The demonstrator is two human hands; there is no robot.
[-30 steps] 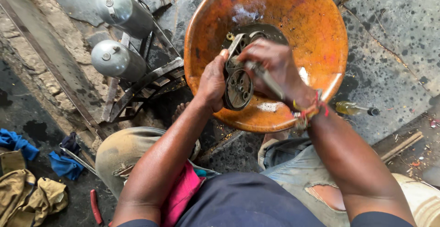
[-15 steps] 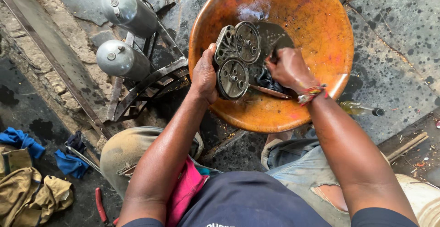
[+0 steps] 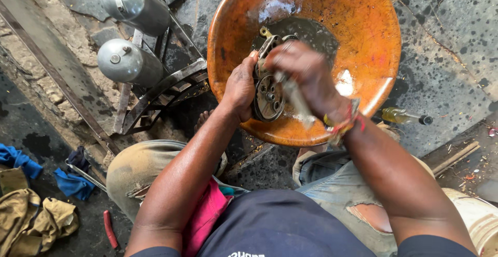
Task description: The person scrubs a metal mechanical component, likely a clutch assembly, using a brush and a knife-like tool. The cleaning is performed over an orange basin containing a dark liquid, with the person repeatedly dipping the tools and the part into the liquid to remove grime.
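Lying at the far left on the oily floor (image 3: 31,132) are blue and tan rags (image 3: 31,220), with a red-handled tool (image 3: 110,229) just beside them. Next come two grey metal canisters (image 3: 129,62) on a dark steel frame, well apart from the work. Then the person's left hand (image 3: 239,88), fingers closed around the edge of a greasy round metal part (image 3: 268,96), which stands tilted on its rim inside a big orange basin (image 3: 363,34), over a pool of dark liquid at the bottom. The right hand (image 3: 306,75) is clenched on a pale slim tool, perhaps a brush (image 3: 295,101); it is blurred, so I cannot be sure. It looks like the scrubbing stage, the part's face being cleaned. A next stroke would need the left hand to hold the part firm. Further right, a small bottle (image 3: 402,116) lies on the spotted floor just outside the basin.
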